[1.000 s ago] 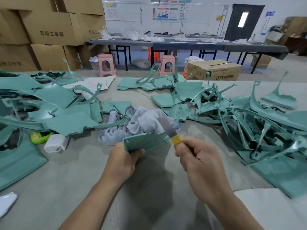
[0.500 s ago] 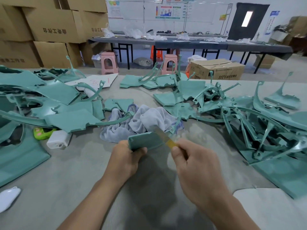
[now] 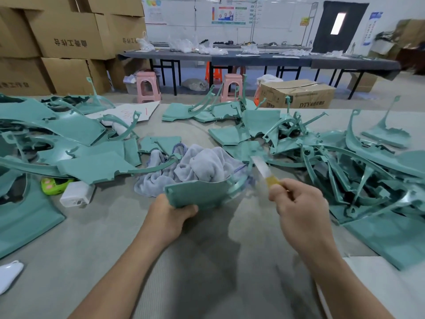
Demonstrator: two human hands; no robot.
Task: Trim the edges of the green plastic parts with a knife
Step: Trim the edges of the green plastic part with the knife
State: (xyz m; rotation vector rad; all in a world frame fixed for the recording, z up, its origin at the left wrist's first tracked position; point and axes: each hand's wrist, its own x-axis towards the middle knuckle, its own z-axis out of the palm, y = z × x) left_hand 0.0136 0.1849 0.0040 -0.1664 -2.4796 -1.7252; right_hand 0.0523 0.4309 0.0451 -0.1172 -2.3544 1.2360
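Where print can be read, the cardboard box (image 3: 296,93) on the floor past the table (image 3: 96,226) carries "DTY"; the characters after it, and those on the stacked cartons (image 3: 69,33) at far left, are too blurred to read. The knife (image 3: 264,172) is smeared by motion, so only a pale blade and a yellow handle show. The right hand (image 3: 301,210) has its fingers curled round that handle, blade tilted up and to the left. The left hand (image 3: 170,215) grips the lower edge of a green plastic part (image 3: 197,192), held above the table just in front of a grey cloth (image 3: 195,166), between heaps of green plastic parts (image 3: 358,171).
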